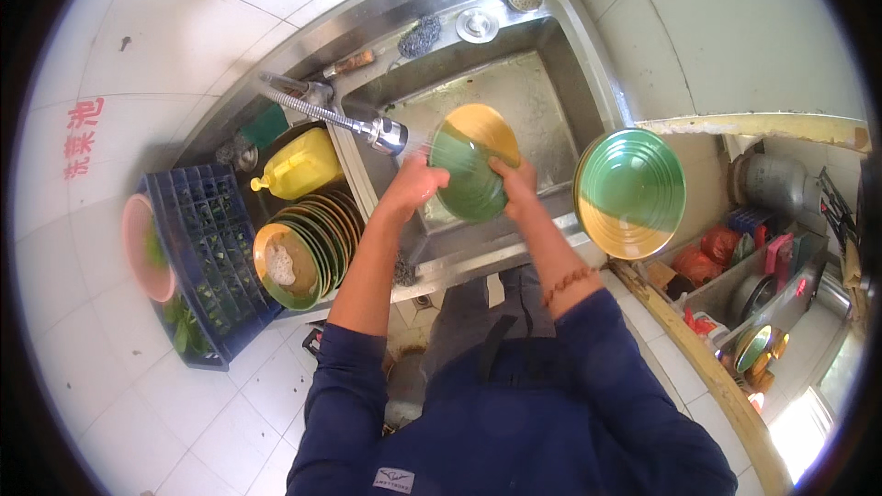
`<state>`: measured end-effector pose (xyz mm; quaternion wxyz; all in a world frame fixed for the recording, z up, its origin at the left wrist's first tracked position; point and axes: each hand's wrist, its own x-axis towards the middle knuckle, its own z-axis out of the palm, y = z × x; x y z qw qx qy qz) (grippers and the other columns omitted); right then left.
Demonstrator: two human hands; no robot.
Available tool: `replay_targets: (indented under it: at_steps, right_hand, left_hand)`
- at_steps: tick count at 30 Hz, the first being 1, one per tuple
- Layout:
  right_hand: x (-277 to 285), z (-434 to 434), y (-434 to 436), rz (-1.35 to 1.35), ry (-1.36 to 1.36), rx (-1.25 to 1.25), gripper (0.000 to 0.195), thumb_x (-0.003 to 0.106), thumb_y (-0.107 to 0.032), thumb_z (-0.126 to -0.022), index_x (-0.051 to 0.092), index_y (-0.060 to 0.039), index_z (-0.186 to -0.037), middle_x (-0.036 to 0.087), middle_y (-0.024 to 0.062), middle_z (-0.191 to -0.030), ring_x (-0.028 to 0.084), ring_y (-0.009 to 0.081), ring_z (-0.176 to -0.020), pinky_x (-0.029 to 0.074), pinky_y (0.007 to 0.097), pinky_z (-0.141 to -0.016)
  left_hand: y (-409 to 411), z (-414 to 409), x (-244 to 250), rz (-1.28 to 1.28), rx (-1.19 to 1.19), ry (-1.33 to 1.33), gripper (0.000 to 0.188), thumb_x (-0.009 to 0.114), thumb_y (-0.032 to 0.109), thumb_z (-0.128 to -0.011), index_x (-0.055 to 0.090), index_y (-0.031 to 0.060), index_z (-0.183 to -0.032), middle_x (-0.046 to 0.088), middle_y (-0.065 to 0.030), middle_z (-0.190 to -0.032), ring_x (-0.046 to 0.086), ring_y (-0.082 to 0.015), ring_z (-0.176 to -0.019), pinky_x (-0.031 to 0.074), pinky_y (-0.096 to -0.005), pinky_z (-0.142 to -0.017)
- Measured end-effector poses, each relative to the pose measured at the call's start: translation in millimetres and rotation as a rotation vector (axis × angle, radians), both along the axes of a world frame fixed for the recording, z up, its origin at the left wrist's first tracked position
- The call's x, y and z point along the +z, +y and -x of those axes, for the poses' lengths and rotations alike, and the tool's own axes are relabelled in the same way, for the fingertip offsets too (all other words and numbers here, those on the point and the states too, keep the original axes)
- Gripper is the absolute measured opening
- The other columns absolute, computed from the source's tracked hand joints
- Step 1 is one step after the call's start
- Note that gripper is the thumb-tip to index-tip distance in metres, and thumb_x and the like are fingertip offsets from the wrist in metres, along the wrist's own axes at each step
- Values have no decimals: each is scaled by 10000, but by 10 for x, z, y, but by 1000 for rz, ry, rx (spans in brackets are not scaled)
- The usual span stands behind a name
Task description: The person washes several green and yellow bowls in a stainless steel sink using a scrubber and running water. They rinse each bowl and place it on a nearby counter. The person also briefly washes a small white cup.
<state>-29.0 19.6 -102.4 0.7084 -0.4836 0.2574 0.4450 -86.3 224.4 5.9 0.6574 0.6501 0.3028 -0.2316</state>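
Observation:
Over the stainless steel sink basin [544, 93], a green and yellow plate [475, 162] is held tilted between my two hands. My left hand [415, 182] grips its left edge, and my right hand [515, 182] has the right edge, thumb on the face. Water sprays onto the plate from a flexible-neck faucet [389, 136] just above my left hand. To the right, a stack of green and yellow plates [630, 193] rests at the sink's edge. On the left, a leaning row of similar plates [296, 265] stands; the front one holds foam and murky liquid.
A yellow plastic jug [303, 164] lies behind the leaning plates, near a dark blue plastic crate [213, 255]. Along the back ledge are a steel wool scrubber [419, 36], a sink strainer [477, 25] and a brown-handled tool [350, 63]. Bags and containers fill a lower shelf [751, 275] at right.

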Motion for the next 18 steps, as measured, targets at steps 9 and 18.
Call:
replay_targets:
  at_steps: [9, 18]
  right_hand:
    - [32, -139, 57, 11, -149, 68, 502, 736, -63, -896, 553, -55, -1363, 684, 84, -1092, 699, 224, -815, 516, 366, -542]
    - [28, 12, 141, 42, 26, -124, 463, 739, -88, -906, 555, -54, -1329, 689, 98, -1091, 698, 257, -807, 508, 359, -498]
  left_hand:
    - [10, 2, 49, -84, 115, -46, 562, 624, -4, -740, 590, -72, -1297, 722, -167, -1062, 697, -260, -974, 557, -399, -860]
    - [33, -20, -31, 40, 142, 27, 711, 604, -7, -769, 451, -45, -1463, 662, -191, -1226, 648, -293, -1127, 503, -406, -994]
